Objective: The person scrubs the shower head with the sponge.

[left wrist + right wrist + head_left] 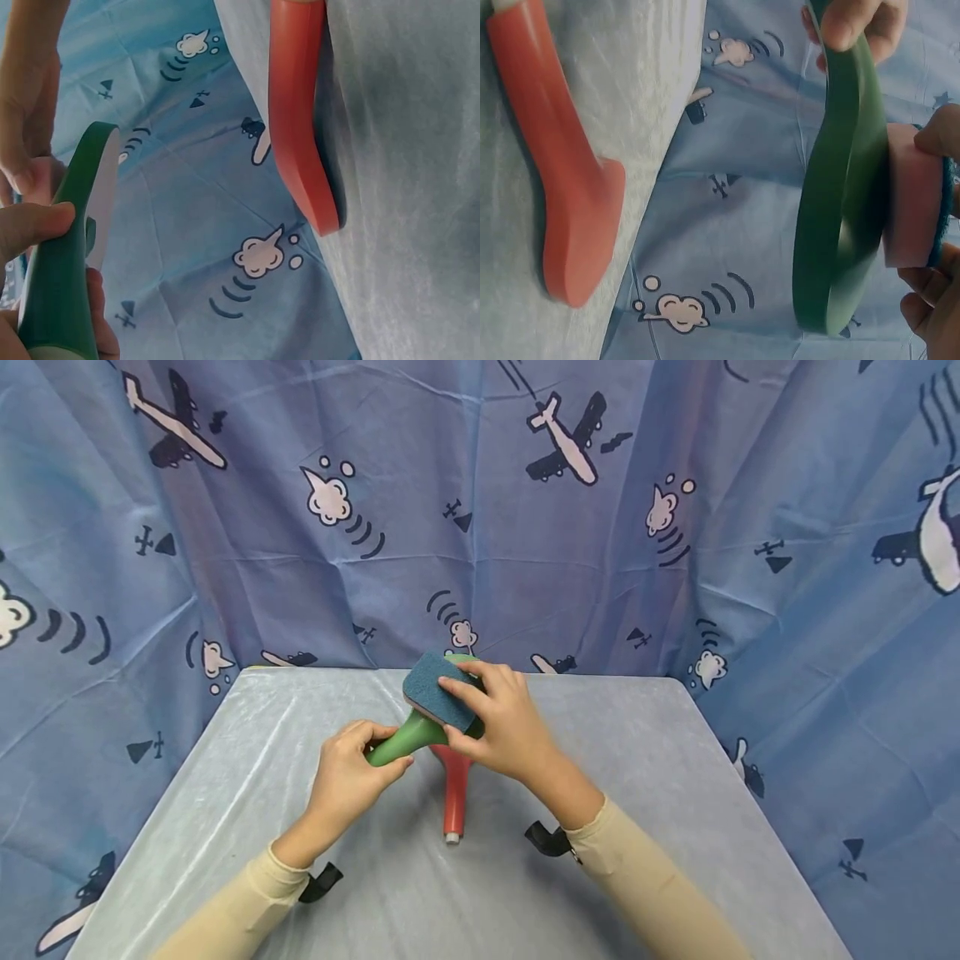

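Note:
My left hand (348,777) grips the handle of a green paddle-shaped thing (408,737), holding it up over the table with its broad head toward the right. My right hand (517,727) holds a sponge (433,683) with a blue scrub face and a pink body. In the right wrist view the pink side of the sponge (913,206) lies against the face of the green head (840,225). The left wrist view shows a whitish opposite face on the green paddle (56,277). Below both hands lies a similar red paddle (455,789), its head partly hidden.
A table (300,910) with a pale grey cover stands under the hands. A blue curtain (420,468) printed with airplanes and clouds hangs behind it and along both sides. Black straps hang below the left wrist (321,883) and the right wrist (547,839).

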{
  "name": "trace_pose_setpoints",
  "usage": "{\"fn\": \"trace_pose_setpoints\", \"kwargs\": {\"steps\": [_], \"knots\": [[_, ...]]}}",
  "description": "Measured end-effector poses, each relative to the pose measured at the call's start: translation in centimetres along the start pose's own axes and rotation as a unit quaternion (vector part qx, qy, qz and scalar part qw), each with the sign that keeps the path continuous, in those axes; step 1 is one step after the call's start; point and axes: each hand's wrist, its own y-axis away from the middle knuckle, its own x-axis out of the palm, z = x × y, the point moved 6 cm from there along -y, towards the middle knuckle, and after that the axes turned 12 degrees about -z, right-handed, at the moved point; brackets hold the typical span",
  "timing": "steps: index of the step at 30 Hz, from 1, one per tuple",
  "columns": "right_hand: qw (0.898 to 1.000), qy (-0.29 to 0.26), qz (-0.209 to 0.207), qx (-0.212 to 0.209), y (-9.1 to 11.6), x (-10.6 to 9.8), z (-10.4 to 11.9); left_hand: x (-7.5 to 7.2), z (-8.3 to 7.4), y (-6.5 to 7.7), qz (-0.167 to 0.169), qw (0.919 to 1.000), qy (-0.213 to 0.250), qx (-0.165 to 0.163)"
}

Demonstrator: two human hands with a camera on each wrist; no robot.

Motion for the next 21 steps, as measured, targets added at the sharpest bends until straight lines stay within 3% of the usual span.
{"fn": "trace_pose_setpoints", "kwargs": {"steps": [2,7,9,14,16,18,21], "knots": [[1.000,0.003,-0.007,0.008,0.0,0.0,-0.2,0.0,0.0,0.0,0.002,1.0000,-0.001,-0.001],[0.996,0.003,-0.033,0.083,0.3,-0.6,-2.9,0.0,0.2,0.2,0.000,1.0000,-0.001,-0.001],[0.995,0.000,-0.036,0.090,0.7,-0.7,-3.0,-0.1,0.1,0.3,0.000,1.0000,0.001,-0.001],[0.999,-0.009,-0.032,0.025,1.7,-0.3,-0.5,-0.1,0.3,0.3,-0.002,1.0000,0.002,-0.005],[0.999,-0.009,-0.034,0.017,1.9,-0.2,-0.3,-0.2,0.4,0.3,-0.004,1.0000,0.002,-0.006],[0.998,-0.009,-0.042,0.040,1.8,-0.5,-1.1,-0.2,0.4,0.2,-0.007,1.0000,0.003,-0.005],[0.992,-0.015,-0.050,0.112,2.0,-0.9,-3.5,-0.3,0.4,0.3,-0.012,0.9999,0.010,-0.002]]}}
